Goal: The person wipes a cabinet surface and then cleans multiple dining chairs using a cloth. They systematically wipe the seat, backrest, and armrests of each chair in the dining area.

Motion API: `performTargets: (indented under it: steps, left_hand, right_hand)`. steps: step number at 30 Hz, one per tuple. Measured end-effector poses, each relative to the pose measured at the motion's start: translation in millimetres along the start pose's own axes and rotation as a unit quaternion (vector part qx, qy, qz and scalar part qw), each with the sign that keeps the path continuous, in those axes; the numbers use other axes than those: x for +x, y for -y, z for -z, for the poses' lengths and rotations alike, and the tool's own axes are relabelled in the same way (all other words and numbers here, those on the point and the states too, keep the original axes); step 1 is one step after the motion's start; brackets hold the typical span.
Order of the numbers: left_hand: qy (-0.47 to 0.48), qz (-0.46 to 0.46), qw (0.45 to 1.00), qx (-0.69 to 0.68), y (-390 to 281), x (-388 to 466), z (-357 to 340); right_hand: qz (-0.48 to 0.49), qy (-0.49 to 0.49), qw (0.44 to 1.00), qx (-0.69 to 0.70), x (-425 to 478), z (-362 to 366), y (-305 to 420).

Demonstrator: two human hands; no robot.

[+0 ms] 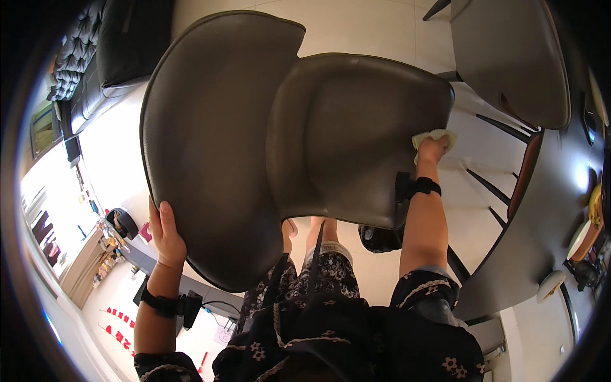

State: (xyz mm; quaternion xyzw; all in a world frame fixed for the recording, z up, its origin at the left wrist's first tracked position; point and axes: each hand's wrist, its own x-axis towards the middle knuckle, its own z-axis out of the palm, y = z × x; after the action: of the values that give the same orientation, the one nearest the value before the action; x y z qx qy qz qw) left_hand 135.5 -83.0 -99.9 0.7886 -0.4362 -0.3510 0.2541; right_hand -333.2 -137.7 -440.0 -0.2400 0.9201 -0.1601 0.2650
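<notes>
A dark chair with a smooth, leather-like cover fills the middle of the view. Its broad, curved backrest (215, 143) lies to the left, and its seat (367, 129) extends to the right. My left hand (167, 234) grips the backrest's outer edge, thumb on the front face and fingers partly hidden behind the rim. At the seat's right edge, my right hand (432, 150) holds a pale yellow cloth (434, 135) against the cover. The chair's underside is hidden.
A similar chair (510, 57) stands at the upper right, beside a dark table (539, 210) bearing bananas (595, 205) and dishes. Under my right forearm sits a black bag-like object (380, 238). A black sofa (136, 43) is at the upper left. Pale tiled floor (358, 28) shows beyond the chair.
</notes>
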Motion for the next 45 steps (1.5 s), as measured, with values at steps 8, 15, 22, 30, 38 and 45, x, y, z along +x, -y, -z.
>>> performTargets:
  steps: [8, 15, 22, 30, 38, 45]
  left_hand:
    - [-0.023, 0.048, 0.999, 0.004, 9.2, -1.8, 8.3]
    - [-0.059, 0.063, 0.996, 0.009, 17.9, -1.7, 15.6]
    - [-0.052, 0.05, 0.997, 0.026, 20.2, -4.4, 14.9]
    - [-0.034, 0.047, 0.998, -0.003, 18.5, -5.1, 12.9]
    - [-0.05, 0.056, 0.997, 0.011, 14.6, -3.7, 10.5]
    - [-0.051, 0.069, 0.996, -0.013, 16.5, -10.0, 13.6]
  right_hand:
    - [0.436, 0.218, 0.855, -0.177, -132.8, -77.3, 122.7]
    - [0.467, 0.118, 0.833, -0.271, -90.2, -71.1, 96.5]
    - [0.031, 0.048, 0.987, -0.149, -32.5, -5.1, 9.0]
    - [0.16, -0.009, 0.986, 0.039, -35.3, -16.0, 58.8]
    - [0.48, 0.061, 0.834, -0.266, -33.6, -18.9, 138.7]
    - [0.13, 0.027, 0.972, -0.191, 34.4, 25.4, 100.3]
